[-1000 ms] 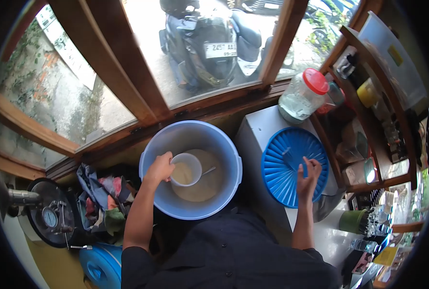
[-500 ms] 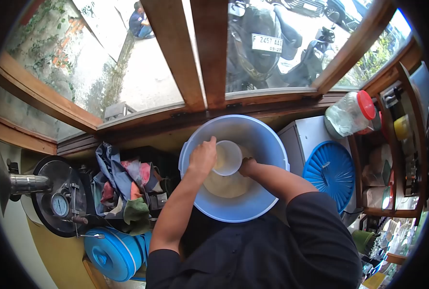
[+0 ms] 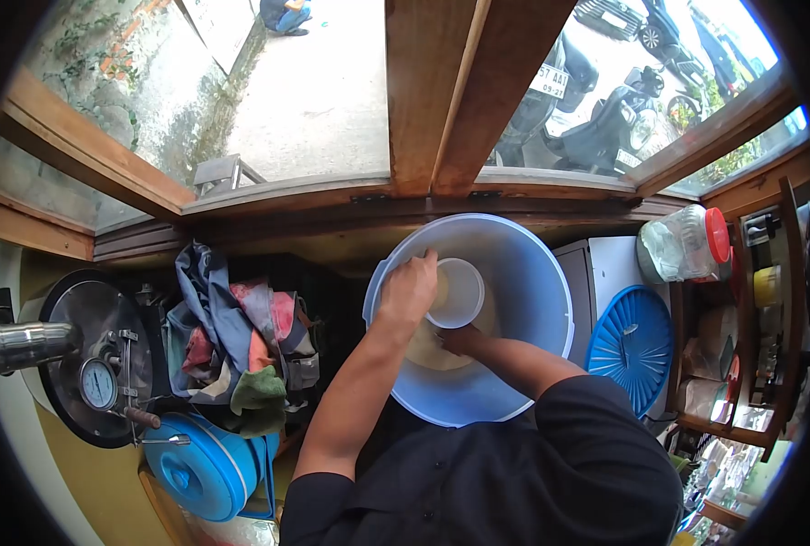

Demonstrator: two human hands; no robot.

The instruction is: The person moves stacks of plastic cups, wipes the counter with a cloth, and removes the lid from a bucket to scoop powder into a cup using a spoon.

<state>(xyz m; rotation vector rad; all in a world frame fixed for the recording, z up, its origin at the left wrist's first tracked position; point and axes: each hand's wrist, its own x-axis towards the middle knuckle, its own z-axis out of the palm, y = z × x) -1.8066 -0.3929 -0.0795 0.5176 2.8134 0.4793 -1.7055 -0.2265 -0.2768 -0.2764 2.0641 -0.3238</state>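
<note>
A large blue tub point(image 3: 523, 364) stands in front of me, with a pale, grainy-looking material point(image 3: 437, 353) on its bottom. My left hand point(image 3: 410, 289) grips the rim of a translucent plastic container point(image 3: 460, 293) inside the tub, fingers closed on its left side. Some pale material shows within the container. Lower down, my right hand point(image 3: 460, 340) reaches into the tub just below the container, over the pale material. Its fingers are mostly hidden, so what they hold or touch cannot be made out.
Left of the tub lie piled cloths point(image 3: 212, 305), a metal vessel with a gauge point(image 3: 86, 350) and a blue lidded container point(image 3: 196, 469). To the right are a blue ribbed lid point(image 3: 630, 350) and a red-lidded jar point(image 3: 678, 244). Beyond the window sits a person point(image 3: 287, 14).
The view has shifted, so the tub appears farther right. My left hand still holds the container, while my right hand has moved lower and left relative to it, below the container.
</note>
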